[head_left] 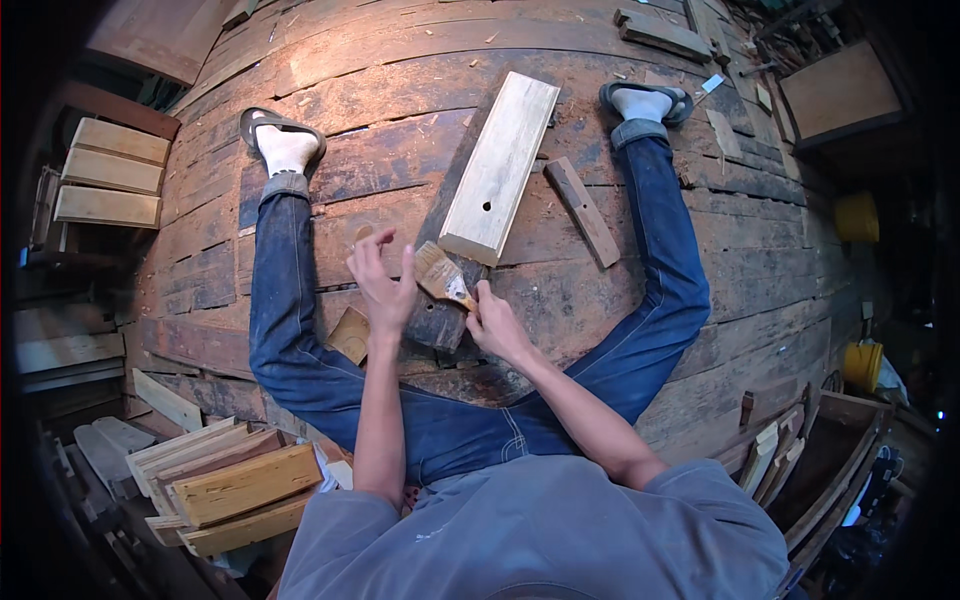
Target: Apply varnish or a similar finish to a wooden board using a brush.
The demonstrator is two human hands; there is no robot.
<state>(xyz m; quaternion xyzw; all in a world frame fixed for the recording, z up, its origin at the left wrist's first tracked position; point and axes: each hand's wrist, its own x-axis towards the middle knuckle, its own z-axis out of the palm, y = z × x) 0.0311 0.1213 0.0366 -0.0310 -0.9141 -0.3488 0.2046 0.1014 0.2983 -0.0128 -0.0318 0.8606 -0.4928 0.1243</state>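
Brush [443, 274] is sitting just off near end of pale board [505, 165]; right hand [495, 322] is clamping its handle, left hand [384, 290] is hanging apart, fingers spread. Board is lying on dark plank [434, 326], wooden strip [583, 213] resting right on floor [385, 165].

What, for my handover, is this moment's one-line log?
right hand: holds brush; left hand: open, beside brush; pale board: on dark beam

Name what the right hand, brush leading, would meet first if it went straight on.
Likely the left hand, its thumb just beyond the brush in the right hand; depth is unclear, so they might miss.
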